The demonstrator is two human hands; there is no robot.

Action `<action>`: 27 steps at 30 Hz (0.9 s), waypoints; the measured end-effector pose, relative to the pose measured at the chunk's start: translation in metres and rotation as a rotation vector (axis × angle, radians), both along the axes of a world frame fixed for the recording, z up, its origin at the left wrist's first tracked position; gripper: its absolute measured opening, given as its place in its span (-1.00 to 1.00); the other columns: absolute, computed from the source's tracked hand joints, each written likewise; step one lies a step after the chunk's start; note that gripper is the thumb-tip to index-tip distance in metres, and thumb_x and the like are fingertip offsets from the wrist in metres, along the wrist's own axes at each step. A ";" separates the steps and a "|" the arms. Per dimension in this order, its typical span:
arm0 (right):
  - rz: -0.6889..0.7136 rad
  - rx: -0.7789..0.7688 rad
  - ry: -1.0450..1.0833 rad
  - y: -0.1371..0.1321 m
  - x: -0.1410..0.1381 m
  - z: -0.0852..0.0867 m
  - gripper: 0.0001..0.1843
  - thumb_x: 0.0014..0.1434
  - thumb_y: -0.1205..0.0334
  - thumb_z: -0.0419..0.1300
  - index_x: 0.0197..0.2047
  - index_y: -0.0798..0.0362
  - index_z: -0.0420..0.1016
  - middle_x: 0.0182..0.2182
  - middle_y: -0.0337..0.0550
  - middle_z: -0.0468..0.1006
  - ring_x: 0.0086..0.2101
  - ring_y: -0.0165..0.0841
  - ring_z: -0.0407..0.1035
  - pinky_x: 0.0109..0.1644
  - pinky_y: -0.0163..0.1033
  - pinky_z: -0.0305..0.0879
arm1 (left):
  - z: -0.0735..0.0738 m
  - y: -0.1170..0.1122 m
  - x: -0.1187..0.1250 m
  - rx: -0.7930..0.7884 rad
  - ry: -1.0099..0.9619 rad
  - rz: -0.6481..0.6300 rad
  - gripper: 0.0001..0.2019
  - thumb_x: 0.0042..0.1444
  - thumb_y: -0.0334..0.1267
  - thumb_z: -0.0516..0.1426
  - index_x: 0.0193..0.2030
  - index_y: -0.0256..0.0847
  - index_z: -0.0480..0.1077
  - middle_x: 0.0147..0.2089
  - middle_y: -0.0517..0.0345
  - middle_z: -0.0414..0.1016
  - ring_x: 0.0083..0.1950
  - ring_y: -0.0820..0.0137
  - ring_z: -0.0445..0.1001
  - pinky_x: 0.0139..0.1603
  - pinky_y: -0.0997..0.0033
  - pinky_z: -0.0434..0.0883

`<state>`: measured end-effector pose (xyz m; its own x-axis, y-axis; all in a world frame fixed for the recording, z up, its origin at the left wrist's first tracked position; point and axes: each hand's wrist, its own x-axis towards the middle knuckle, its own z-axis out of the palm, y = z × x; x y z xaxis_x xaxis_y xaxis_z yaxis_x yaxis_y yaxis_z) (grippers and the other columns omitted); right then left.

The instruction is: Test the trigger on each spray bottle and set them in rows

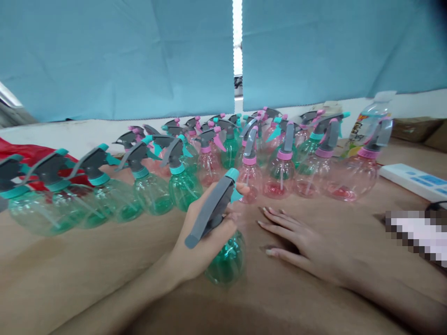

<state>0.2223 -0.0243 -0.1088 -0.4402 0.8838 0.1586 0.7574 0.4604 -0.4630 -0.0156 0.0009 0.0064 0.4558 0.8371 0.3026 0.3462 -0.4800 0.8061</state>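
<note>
My left hand is closed around the neck of a green spray bottle with a grey head and a turquoise nozzle and trigger. The bottle is near the table's front, its nozzle pointing away from me. To its right, my right hand lies on the wooden table, fingers stretched and slightly spread, holding nothing. Beyond my left hand stands a row of green spray bottles with turquoise collars. Past my right hand are pink spray bottles with pink collars.
More green and pink spray bottles crowd behind the front rows. A labelled plastic bottle stands at the back right, near a white power strip. Red plastic lies at the left. A blue curtain hangs behind the table.
</note>
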 end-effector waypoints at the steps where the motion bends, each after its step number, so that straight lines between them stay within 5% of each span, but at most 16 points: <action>1: 0.001 0.002 0.002 0.000 0.000 0.000 -0.39 0.26 -0.15 0.06 0.33 -0.18 0.16 0.37 -0.21 0.02 0.32 -0.12 -0.10 0.35 0.14 -0.08 | 0.000 0.000 0.000 -0.001 0.008 0.006 -0.64 0.10 -0.32 0.04 0.07 -0.08 0.34 -0.40 0.27 0.40 -0.42 0.41 0.38 -0.35 0.40 0.40; 18: 0.003 -0.018 -0.053 0.000 0.000 0.002 -0.36 0.27 -0.19 0.02 0.33 -0.13 0.16 0.37 -0.20 -0.02 0.33 -0.14 -0.13 0.35 0.11 -0.07 | -0.007 0.000 -0.002 -0.007 -0.007 0.009 -0.71 0.22 -0.26 0.03 0.08 -0.04 0.31 -0.37 0.30 0.35 -0.37 0.41 0.33 -0.22 0.37 0.38; 27: 0.002 -0.009 -0.039 0.001 0.000 0.001 -0.37 0.27 -0.17 0.03 0.33 -0.11 0.17 0.37 -0.17 -0.01 0.32 -0.13 -0.12 0.35 0.12 -0.06 | -0.005 -0.001 -0.002 0.002 -0.027 0.010 -0.71 0.20 -0.30 0.04 0.06 -0.08 0.33 -0.40 0.30 0.32 -0.41 0.43 0.29 -0.32 0.41 0.33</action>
